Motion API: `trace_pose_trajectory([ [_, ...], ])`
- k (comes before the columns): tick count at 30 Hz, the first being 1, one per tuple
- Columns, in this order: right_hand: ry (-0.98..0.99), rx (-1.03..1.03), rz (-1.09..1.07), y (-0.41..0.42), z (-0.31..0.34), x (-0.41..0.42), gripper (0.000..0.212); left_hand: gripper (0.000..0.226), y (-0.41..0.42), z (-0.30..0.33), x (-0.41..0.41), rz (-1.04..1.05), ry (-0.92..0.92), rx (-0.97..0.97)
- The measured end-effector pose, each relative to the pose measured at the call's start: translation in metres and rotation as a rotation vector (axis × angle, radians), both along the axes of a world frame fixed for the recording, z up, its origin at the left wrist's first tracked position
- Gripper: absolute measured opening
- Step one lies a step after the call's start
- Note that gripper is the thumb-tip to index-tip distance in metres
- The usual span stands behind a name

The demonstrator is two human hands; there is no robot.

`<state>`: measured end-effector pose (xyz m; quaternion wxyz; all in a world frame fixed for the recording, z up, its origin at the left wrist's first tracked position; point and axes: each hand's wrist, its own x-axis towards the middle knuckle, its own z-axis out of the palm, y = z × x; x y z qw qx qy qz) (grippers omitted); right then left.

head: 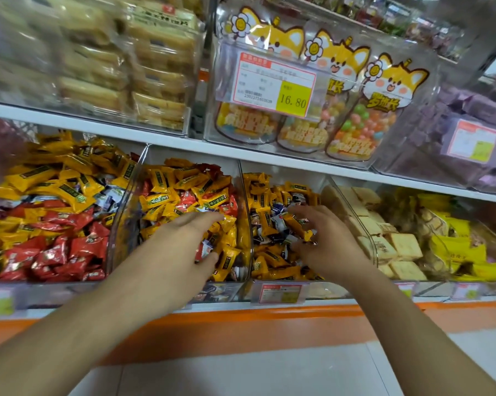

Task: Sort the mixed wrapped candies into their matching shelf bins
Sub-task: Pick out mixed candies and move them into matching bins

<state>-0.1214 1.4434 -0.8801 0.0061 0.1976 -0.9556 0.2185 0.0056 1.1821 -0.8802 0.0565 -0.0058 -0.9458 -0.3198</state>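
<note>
Both hands are in the lower shelf's bins: the left hand (189, 238) lies open, fingers straight, on the middle bin's (242, 224) mixed candies (183, 195). The right hand (324, 241) hovers, fingers spread and half-curled, over the next bin right (336, 195); whether it pinches a white-blue candy (279, 212) I cannot tell. Best to lift 1 stray wrapper cleanly by its end, not scoop.

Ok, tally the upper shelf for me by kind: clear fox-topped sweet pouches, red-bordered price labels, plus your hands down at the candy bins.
Clear fox-topped sweet pouches: 3
Red-bordered price labels: 2
Bare hands: 2, left hand and right hand
Total: 7
</note>
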Motion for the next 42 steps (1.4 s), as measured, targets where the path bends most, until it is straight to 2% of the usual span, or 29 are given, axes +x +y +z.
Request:
trace_pose_trajectory([
  [3, -0.014, 0.118, 0.052, -0.010, -0.013, -0.009, 0.070, 0.074, 0.011, -0.002, 0.001, -0.132, -0.003, 0.015],
  [7, 0.067, 0.217, 0.010, -0.019, -0.027, -0.015, 0.068, 0.075, 0.021, -0.007, -0.001, -0.155, -0.039, -0.040],
  [12, 0.122, 0.159, -0.024, -0.021, -0.032, -0.020, 0.033, 0.071, 0.022, -0.012, 0.000, -0.158, -0.030, -0.044],
  [16, 0.074, 0.060, -0.070, -0.015, -0.028, -0.019, 0.022, 0.066, 0.022, -0.011, 0.001, -0.154, -0.008, -0.022],
  [22, 0.052, -0.125, -0.179, -0.003, -0.006, -0.011, 0.019, 0.058, 0.019, -0.004, -0.001, -0.124, 0.004, -0.020],
  [26, 0.025, -0.382, -0.200, -0.002, 0.011, -0.002, 0.021, 0.046, 0.015, -0.001, -0.002, -0.077, 0.006, -0.006],
  [30, -0.034, -0.653, -0.112, -0.023, 0.026, 0.014, 0.023, 0.037, 0.007, 0.004, -0.004, 0.011, 0.001, 0.065],
  [32, -0.058, -0.714, -0.029, -0.043, 0.029, 0.023, 0.023, 0.033, -0.001, 0.008, -0.004, 0.079, 0.018, 0.094],
  [35, -0.074, -0.679, 0.087, -0.077, 0.026, 0.034, 0.027, 0.029, -0.017, 0.012, -0.004, 0.191, 0.068, 0.133],
  [38, -0.079, -0.462, 0.227, -0.095, 0.026, 0.035, 0.041, 0.029, -0.028, 0.014, -0.002, 0.242, 0.106, 0.133],
  [42, -0.019, -0.503, 0.096, -0.076, 0.030, 0.018, 0.033, 0.034, -0.028, 0.011, 0.002, 0.186, 0.116, 0.056],
])
